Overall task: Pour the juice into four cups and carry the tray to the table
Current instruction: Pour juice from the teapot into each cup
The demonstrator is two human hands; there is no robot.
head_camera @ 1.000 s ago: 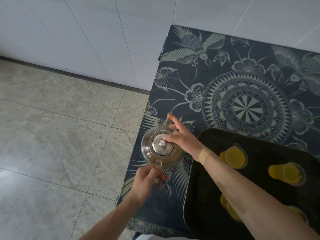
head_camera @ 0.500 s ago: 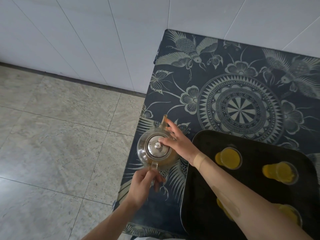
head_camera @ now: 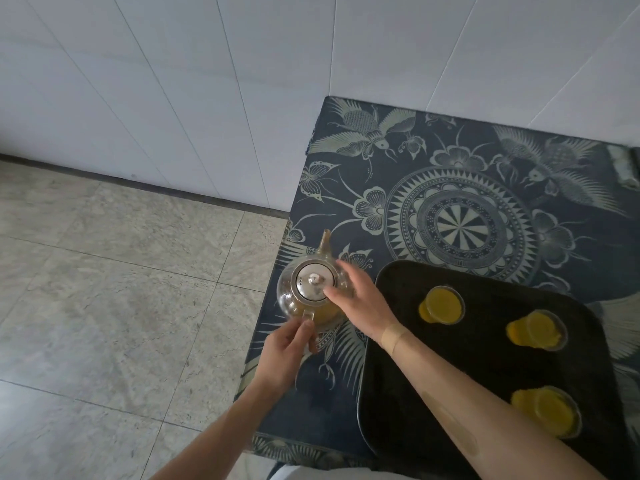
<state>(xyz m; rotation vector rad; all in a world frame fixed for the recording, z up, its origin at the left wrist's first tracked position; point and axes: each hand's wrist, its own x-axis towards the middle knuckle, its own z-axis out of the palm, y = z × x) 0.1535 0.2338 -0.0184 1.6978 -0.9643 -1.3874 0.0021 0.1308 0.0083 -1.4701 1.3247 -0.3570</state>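
A glass teapot (head_camera: pixel 298 306) with a metal lid (head_camera: pixel 313 283) and a little orange juice stands near the left edge of the patterned tabletop (head_camera: pixel 460 216). My left hand (head_camera: pixel 284 355) is shut on its handle at the near side. My right hand (head_camera: pixel 360 303) rests against the pot's right side, fingertips at the lid's rim. A black tray (head_camera: pixel 398 393) lies to the right of the pot. On it stand three visible cups of orange juice: one at the far left (head_camera: pixel 441 304), one further right (head_camera: pixel 536 330), one nearer (head_camera: pixel 547 412). My right forearm covers part of the tray.
The table stands in a corner against white tiled walls (head_camera: pixel 214 81). Left of the table's edge the grey stone floor (head_camera: pixel 104 289) drops away. A small pale object (head_camera: pixel 623 164) lies at the table's far right edge.
My view has tilted so table and pot sit lower in frame. My right hand's fingers have slid from the lid's knob to the lid's right rim. The pot stays on the table.
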